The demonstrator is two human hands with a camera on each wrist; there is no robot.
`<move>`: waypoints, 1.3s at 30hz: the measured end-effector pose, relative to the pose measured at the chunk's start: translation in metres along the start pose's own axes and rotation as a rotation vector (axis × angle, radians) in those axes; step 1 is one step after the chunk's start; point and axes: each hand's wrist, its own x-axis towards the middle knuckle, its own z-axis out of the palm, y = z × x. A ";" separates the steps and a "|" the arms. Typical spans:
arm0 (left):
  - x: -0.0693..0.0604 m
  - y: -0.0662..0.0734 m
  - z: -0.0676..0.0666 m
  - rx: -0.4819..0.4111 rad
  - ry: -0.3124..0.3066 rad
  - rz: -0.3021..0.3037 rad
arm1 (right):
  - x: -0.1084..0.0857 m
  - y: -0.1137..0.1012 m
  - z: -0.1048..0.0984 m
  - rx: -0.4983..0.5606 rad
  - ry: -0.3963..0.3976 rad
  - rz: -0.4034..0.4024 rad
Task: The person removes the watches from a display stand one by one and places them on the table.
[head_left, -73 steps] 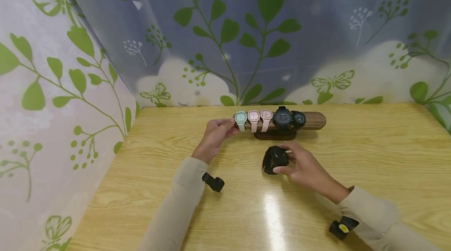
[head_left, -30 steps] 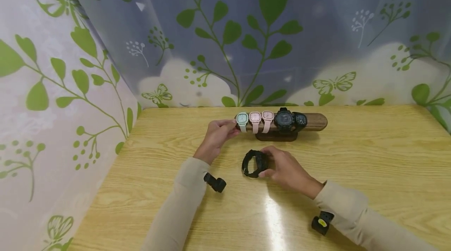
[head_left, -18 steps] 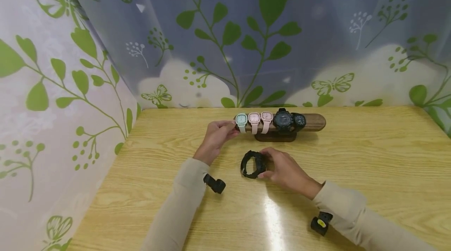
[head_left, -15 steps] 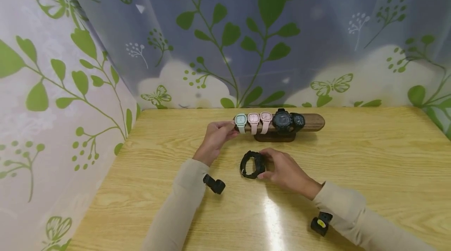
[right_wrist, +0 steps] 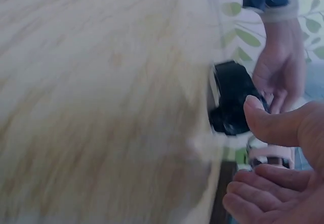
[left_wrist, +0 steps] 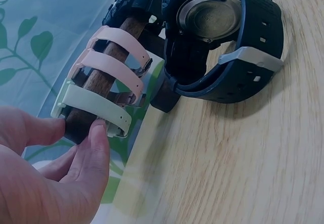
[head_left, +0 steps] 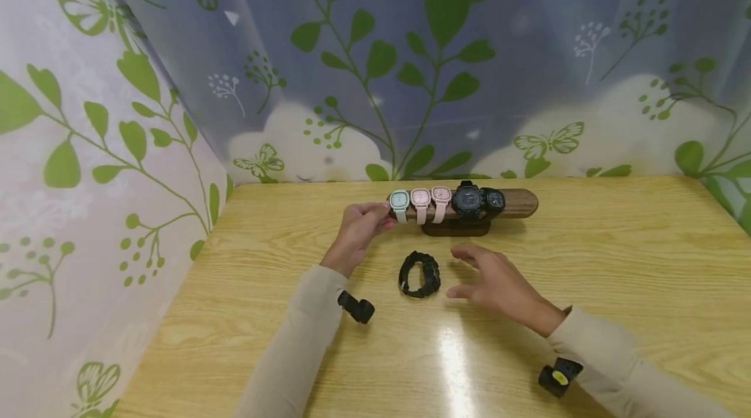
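My left hand [head_left: 358, 230] grips the left end of a wooden watch stand [head_left: 521, 203]; in the left wrist view, thumb and fingers pinch the bar's end beside the mint watch [left_wrist: 96, 102]. The stand's bar also carries two pink watches [head_left: 420, 198], a large black watch [head_left: 467, 200] and a smaller black square-faced watch [head_left: 495, 200]. On the table in front of it, a black wristwatch [head_left: 431, 276] stands on its side, strap buckled into a loop. My right hand [head_left: 499, 284] is just right of that watch, fingers spread apart and holding nothing.
The stand rests on a dark base [head_left: 456, 229] near the back of the wood-grain table [head_left: 264, 340]. Behind it hangs a leaf-patterned cloth [head_left: 375, 111]; another patterned panel [head_left: 70, 209] borders the left side. Each wrist wears a small black camera [head_left: 364, 310].
My right hand brought the black wristwatch leftward across the table, let go of it, and has drawn back to the right. My left hand has stayed on the stand's end.
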 end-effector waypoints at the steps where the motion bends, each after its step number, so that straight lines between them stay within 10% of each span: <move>1: 0.000 0.000 0.000 -0.001 -0.001 0.002 | -0.002 0.002 -0.004 -0.010 0.003 0.015; 25: -0.001 0.000 0.001 0.017 -0.002 0.012 | -0.012 0.061 -0.081 -0.164 0.095 0.206; 39: -0.002 0.000 0.001 0.017 0.003 0.017 | 0.010 0.056 -0.092 -0.282 0.281 0.090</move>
